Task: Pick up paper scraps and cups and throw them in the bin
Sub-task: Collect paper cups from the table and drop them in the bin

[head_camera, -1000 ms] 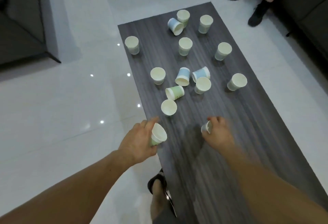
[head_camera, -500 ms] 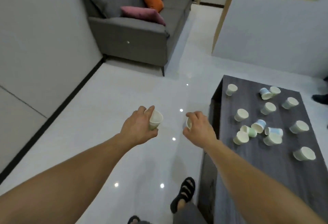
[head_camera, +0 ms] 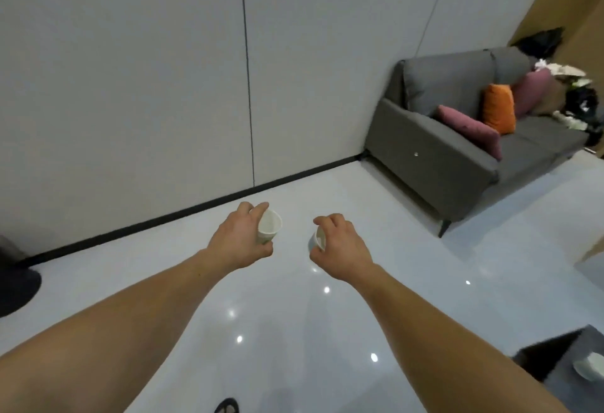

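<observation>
Both arms reach forward over a glossy white floor (head_camera: pixel 294 331) dotted with small reflected lights. The left hand (head_camera: pixel 238 241) grips a white paper cup (head_camera: pixel 269 225) — fingers curled over the far side of its wall, thumb below. The cup is tipped so its open mouth faces right and toward the camera, and a trace of green shows near its base. The right hand (head_camera: pixel 344 251) holds a second cup (head_camera: pixel 318 240), fingers curled round it from above and thumb beneath. Only its rim, a slice of the pale inside and a bluish edge at the bottom show, and its mouth faces left. The two cups are near each other but apart, both in the air above the floor. Ahead stands a grey panelled wall (head_camera: pixel 147 85) with a black skirting strip (head_camera: pixel 196 208) along its foot. To the right, against that wall, is a grey sofa (head_camera: pixel 434 157). It carries an orange cushion (head_camera: pixel 498 108), a plum cushion (head_camera: pixel 470 126) just beside it, a pink cushion (head_camera: pixel 531 89) farther back and a blurred heap (head_camera: pixel 578 99) of dark and pale things at the far end. In the lower right corner a dark wood-grain bench (head_camera: pixel 588 342) enters the frame, with a third cup (head_camera: pixel 588 367) on it at the picture's edge. At the left edge sits a dark rounded object (head_camera: pixel 14 285), cut off — what it is cannot be told. A sandalled foot (head_camera: pixel 227 407) shows at the bottom edge.
</observation>
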`<state>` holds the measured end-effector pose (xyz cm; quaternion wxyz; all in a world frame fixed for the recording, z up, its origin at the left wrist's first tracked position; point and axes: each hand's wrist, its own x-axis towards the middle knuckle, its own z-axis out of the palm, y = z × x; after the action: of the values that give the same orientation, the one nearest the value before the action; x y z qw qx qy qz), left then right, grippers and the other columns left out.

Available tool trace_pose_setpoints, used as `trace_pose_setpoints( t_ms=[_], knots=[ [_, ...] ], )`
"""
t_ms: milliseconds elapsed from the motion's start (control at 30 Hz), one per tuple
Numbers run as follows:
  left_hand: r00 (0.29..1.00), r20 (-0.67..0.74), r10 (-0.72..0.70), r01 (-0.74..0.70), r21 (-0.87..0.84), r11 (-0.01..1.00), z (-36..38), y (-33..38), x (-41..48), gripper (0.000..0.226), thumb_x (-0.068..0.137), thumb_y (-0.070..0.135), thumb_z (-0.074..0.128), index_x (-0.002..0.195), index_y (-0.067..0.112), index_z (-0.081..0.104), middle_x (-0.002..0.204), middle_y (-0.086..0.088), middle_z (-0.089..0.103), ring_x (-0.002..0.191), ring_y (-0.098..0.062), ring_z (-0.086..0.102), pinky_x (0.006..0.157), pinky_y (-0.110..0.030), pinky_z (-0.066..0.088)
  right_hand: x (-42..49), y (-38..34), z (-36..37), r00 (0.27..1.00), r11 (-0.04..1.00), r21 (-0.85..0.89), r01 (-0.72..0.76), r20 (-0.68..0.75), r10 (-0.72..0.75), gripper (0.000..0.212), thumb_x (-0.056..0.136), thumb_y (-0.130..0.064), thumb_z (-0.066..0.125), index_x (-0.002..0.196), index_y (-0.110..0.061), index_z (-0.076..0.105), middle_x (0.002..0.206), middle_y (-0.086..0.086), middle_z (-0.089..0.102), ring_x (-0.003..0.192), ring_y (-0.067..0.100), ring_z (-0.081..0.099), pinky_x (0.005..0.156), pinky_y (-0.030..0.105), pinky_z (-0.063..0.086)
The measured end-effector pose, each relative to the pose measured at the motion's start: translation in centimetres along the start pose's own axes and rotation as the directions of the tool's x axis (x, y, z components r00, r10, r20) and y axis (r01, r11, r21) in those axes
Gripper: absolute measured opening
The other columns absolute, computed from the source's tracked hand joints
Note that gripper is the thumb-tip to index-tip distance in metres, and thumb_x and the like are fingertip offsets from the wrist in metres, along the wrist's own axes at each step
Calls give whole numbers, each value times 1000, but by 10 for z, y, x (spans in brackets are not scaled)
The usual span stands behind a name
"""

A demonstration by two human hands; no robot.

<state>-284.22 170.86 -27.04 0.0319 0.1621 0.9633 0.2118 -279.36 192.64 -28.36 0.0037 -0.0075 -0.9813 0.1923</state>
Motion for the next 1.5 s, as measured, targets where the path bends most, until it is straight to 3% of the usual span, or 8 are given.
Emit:
trace_pose_setpoints(
  t_ms=[133, 233, 400, 533, 733, 933, 1200, 1500],
  knots=[
    [973, -107, -205, 200, -57, 978, -28, -55, -50, 79, 71, 38, 73, 138, 24, 33, 131, 0, 38, 105, -24, 52, 83, -34, 49, 18, -62, 23, 979, 983, -3, 181, 100, -180, 62, 84, -32, 59, 142, -24, 38, 138, 0, 38, 122, 23, 40, 92, 34, 46],
    [909, -178, -378, 370, -76, 926, -48, -105, -98, 77, 72, 37, 72, 136, 25, 31, 128, 0, 37, 99, -23, 51, 77, -33, 49, 24, -121, 50, 938, 953, 9, 304, 171, -301, 62, 84, -32, 58, 143, -24, 37, 139, -1, 37, 123, 23, 39, 91, 34, 46],
    [796, -216, -566, 557, -104, 824, -78, -197, -179, 82, 75, 36, 69, 145, 37, 27, 126, 0, 34, 104, -24, 50, 85, -36, 49, 30, -242, 94, 832, 859, 42, 511, 226, -506, 62, 84, -32, 57, 142, -24, 38, 139, -2, 37, 124, 22, 38, 89, 33, 46],
    [705, -280, -652, 634, -164, 756, -114, -273, -233, 75, 75, 35, 69, 142, 31, 34, 130, 0, 33, 104, -24, 51, 88, -36, 50, 34, -343, 130, 748, 782, 55, 620, 258, -612, 62, 84, -33, 57, 143, -23, 38, 139, -2, 37, 125, 22, 39, 92, 33, 46],
    [585, -378, -718, 713, -182, 677, -187, -386, -306, 73, 75, 32, 69, 140, 26, 36, 134, -1, 33, 104, -24, 52, 86, -33, 48, 35, -492, 187, 653, 696, 102, 711, 270, -707, 63, 84, -34, 57, 143, -25, 38, 140, -1, 38, 124, 23, 40, 94, 33, 45],
    [538, -400, -742, 746, -182, 640, -225, -469, -325, 73, 78, 35, 67, 142, 26, 32, 134, -2, 33, 106, -24, 51, 85, -31, 46, 45, -585, 233, 605, 666, 153, 730, 309, -734, 64, 82, -34, 58, 142, -26, 38, 139, -2, 38, 124, 22, 39, 94, 33, 44],
    [569, -380, -730, 730, -176, 661, -245, -575, -268, 74, 79, 35, 68, 143, 26, 31, 133, -2, 34, 108, -22, 49, 89, -30, 45, 133, -673, 296, 569, 644, 165, 747, 342, -748, 62, 84, -32, 57, 142, -23, 39, 138, 0, 40, 125, 24, 40, 98, 35, 44],
    [501, -338, -797, 786, -207, 582, -297, -713, -189, 76, 79, 36, 68, 145, 26, 31, 137, -1, 33, 114, -23, 48, 93, -32, 45, 268, -782, 362, 525, 628, 204, 751, 391, -756, 61, 87, -32, 57, 143, -22, 37, 139, 2, 40, 122, 25, 40, 98, 34, 44]
  ],
)
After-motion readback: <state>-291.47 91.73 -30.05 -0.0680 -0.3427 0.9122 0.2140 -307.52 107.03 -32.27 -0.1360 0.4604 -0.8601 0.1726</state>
